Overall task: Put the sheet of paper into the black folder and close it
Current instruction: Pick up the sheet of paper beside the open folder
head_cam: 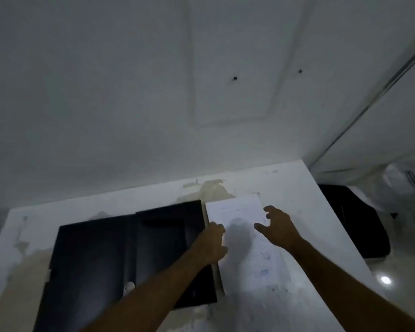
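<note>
Black folder (130,255) lies open on white table (309,212); sheet of paper (240,226) flat just right of it. Left hand (211,245) grips the folder's right edge. Right hand (277,224) hovers over the sheet, fingers spread, empty.

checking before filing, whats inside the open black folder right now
The black folder lies open showing dark inner pockets and no paper. The sheet of paper lies beside it. The left hand and forearm cover its right edge.

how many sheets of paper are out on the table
1. The sheet of paper lies flat on the white table, just right of the open black folder, under the spread right hand. More sheets could be hidden inside the folder.
</note>
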Available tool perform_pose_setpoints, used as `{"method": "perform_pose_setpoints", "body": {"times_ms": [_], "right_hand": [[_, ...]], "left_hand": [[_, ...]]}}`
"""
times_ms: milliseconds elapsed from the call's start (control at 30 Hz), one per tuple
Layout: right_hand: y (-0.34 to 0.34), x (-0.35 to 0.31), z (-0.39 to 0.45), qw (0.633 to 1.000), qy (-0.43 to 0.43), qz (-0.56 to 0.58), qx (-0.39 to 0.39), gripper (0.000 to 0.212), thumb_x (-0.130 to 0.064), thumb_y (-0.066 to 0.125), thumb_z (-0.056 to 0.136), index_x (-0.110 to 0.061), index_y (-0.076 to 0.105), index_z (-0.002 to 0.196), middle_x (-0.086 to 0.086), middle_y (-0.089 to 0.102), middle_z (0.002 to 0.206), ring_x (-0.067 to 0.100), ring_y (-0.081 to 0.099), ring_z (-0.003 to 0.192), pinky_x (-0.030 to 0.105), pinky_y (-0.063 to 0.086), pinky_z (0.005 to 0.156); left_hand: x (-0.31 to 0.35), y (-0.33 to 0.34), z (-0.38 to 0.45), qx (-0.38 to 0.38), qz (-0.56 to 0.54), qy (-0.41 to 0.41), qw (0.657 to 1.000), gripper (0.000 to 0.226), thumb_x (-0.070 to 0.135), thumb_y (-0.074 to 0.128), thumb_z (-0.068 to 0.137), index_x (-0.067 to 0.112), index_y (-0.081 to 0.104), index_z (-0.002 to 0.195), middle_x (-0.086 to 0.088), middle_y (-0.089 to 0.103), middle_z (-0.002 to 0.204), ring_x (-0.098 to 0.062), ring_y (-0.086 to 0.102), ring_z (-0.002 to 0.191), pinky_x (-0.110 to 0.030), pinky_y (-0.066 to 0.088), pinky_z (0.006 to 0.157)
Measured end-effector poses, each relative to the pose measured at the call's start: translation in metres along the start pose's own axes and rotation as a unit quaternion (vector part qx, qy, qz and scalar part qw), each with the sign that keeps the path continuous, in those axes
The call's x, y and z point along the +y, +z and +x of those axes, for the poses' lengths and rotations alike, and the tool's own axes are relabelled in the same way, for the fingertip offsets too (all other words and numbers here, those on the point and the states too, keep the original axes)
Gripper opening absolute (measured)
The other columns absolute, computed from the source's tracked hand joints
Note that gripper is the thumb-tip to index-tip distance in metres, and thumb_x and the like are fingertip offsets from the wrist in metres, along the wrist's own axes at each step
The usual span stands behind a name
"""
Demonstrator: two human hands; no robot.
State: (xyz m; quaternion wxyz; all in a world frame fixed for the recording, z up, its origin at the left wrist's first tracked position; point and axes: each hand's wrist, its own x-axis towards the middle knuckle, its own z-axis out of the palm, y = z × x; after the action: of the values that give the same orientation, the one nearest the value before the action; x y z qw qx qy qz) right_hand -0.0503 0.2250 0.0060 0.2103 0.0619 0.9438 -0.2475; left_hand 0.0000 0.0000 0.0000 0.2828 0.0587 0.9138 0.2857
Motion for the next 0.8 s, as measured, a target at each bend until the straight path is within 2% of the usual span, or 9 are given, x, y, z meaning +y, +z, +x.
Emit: {"method": "perform_pose_setpoints", "body": {"times_ms": [67,167,300,433,600,633,700,800], "right_hand": [[0.012,0.013,0.007,0.999,0.033,0.0,-0.019,0.074,-0.044,0.073,0.084,-0.011,0.042,0.143,0.013,0.057,0.136,0.032,0.049,0.13,0.041,0.041,0.107],[0.032,0.033,0.013,0.997,0.068,0.005,-0.037,0.074,-0.041,0.072,0.086,-0.009,0.04,0.145,0.016,0.051,0.14,0.033,0.048,0.132,0.042,0.041,0.109],[0.054,0.048,0.021,0.996,0.093,-0.012,-0.013,0.069,-0.036,0.069,0.089,-0.003,0.04,0.142,0.021,0.046,0.14,0.038,0.046,0.129,0.043,0.043,0.104],[0.069,0.047,0.027,0.994,0.106,-0.029,0.009,0.064,-0.035,0.065,0.091,0.002,0.04,0.137,0.023,0.04,0.138,0.039,0.043,0.125,0.046,0.046,0.099],[0.072,0.046,0.039,0.99,0.136,0.024,0.026,0.055,-0.03,0.064,0.093,0.004,0.043,0.131,0.024,0.049,0.133,0.039,0.05,0.122,0.049,0.05,0.099],[0.071,0.049,0.042,0.987,0.145,0.059,0.021,0.051,-0.028,0.063,0.094,0.004,0.044,0.129,0.024,0.053,0.131,0.038,0.055,0.118,0.047,0.052,0.096],[0.067,0.051,0.044,0.981,0.148,0.128,0.005,0.04,-0.022,0.061,0.095,0.003,0.05,0.124,0.02,0.062,0.124,0.027,0.061,0.099,0.036,0.055,0.082],[0.065,0.05,0.039,0.984,0.092,0.151,0.004,0.024,-0.017,0.056,0.095,-0.002,0.058,0.114,0.014,0.068,0.112,0.013,0.061,0.081,0.023,0.052,0.066]], "left_hand": [[0.0,0.014,0.018,0.009,0.083,0.006,0.996,0.054,0.025,0.068,0.093,0.004,0.047,0.138,-0.013,0.044,0.14,-0.03,0.047,0.128,-0.04,0.048,0.1],[-0.005,0.036,0.038,-0.002,0.197,-0.008,0.98,0.057,0.03,0.069,0.092,0.005,0.046,0.138,-0.015,0.039,0.145,-0.032,0.043,0.13,-0.042,0.049,0.1],[-0.015,0.058,0.054,-0.014,0.27,0.0,0.963,0.064,0.035,0.073,0.089,0.003,0.046,0.137,-0.019,0.034,0.151,-0.036,0.039,0.135,-0.041,0.044,0.108],[-0.022,0.067,0.062,-0.001,0.258,0.005,0.966,0.069,0.034,0.079,0.082,0.003,0.047,0.135,-0.019,0.033,0.151,-0.037,0.037,0.135,-0.042,0.044,0.108],[-0.027,0.068,0.064,0.009,0.213,0.007,0.977,0.078,0.033,0.083,0.079,0.002,0.044,0.139,-0.018,0.029,0.154,-0.036,0.033,0.137,-0.041,0.046,0.108],[-0.027,0.07,0.063,0.012,0.21,0.007,0.978,0.078,0.032,0.083,0.079,0.003,0.044,0.14,-0.018,0.028,0.155,-0.036,0.032,0.138,-0.041,0.047,0.108],[-0.028,0.072,0.062,0.017,0.203,0.008,0.979,0.079,0.031,0.082,0.08,0.003,0.043,0.142,-0.017,0.026,0.157,-0.035,0.031,0.14,-0.04,0.047,0.107],[-0.029,0.071,0.062,0.02,0.206,0.005,0.978,0.084,0.033,0.082,0.08,0.003,0.039,0.145,-0.017,0.025,0.158,-0.035,0.03,0.141,-0.04,0.043,0.109]]}}
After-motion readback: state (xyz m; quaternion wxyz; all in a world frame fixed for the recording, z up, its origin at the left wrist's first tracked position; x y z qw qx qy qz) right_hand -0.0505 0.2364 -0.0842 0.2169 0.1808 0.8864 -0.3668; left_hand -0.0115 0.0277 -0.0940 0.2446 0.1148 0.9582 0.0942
